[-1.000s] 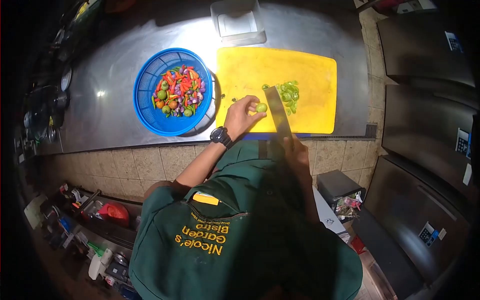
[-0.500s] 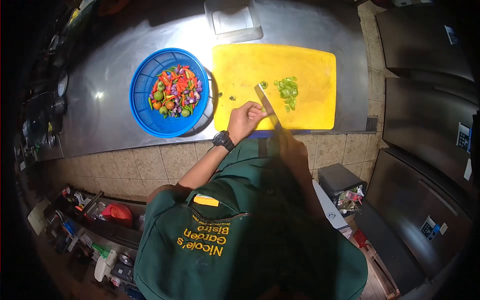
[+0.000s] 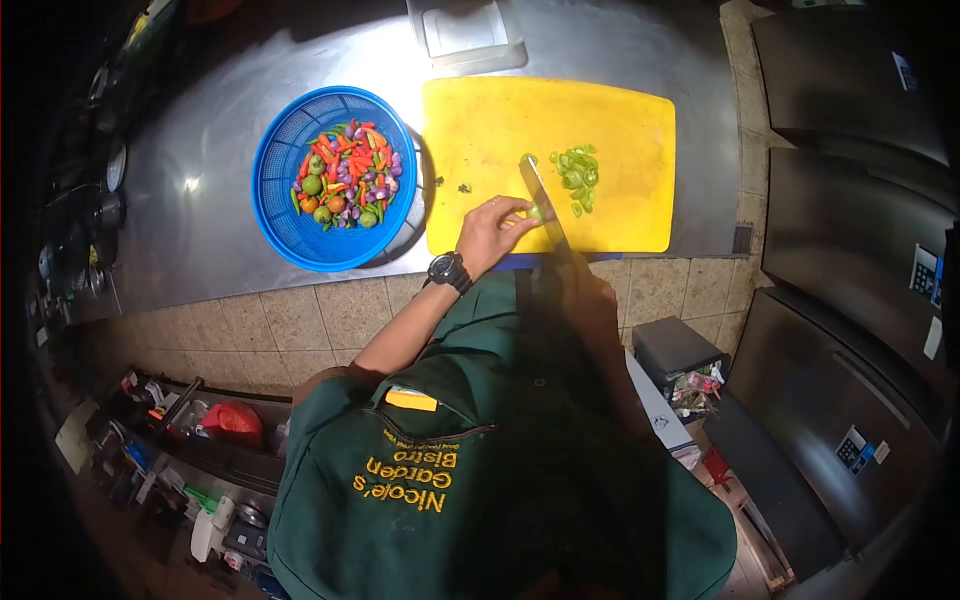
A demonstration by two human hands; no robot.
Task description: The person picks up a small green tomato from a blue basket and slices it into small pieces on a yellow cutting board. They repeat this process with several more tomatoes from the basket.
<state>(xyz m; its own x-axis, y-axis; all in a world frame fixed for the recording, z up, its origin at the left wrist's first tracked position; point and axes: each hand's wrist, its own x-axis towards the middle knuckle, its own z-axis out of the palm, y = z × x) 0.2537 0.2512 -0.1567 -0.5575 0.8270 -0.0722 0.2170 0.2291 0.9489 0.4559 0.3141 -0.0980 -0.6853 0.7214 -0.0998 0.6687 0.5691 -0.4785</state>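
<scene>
On the yellow cutting board (image 3: 480,120), my left hand (image 3: 492,230) pinches a small green vegetable piece (image 3: 535,212) between thumb and fingertips. My right hand (image 3: 592,290), in shadow, is wrapped round the handle of a kitchen knife (image 3: 540,190). The blade slants up and left across the board, right at the green piece. Thin green slices (image 3: 577,175) with pale centres lie in a loose pile to the right of the blade. Another slice is partly hidden by the knife tip. Small dark scraps (image 3: 464,188) rest near the board's left edge.
A blue plastic basket (image 3: 268,195) of mixed chillies, purple bulbs and small round green and orange fruit stands to the left. Behind the board is a clear plastic container (image 3: 470,62). The steel table (image 3: 190,230) ends just in front of the board.
The knife blade has shifted slightly right and stands steeper. My left hand has moved slightly, still pinching the green piece. The view has tilted a little.
</scene>
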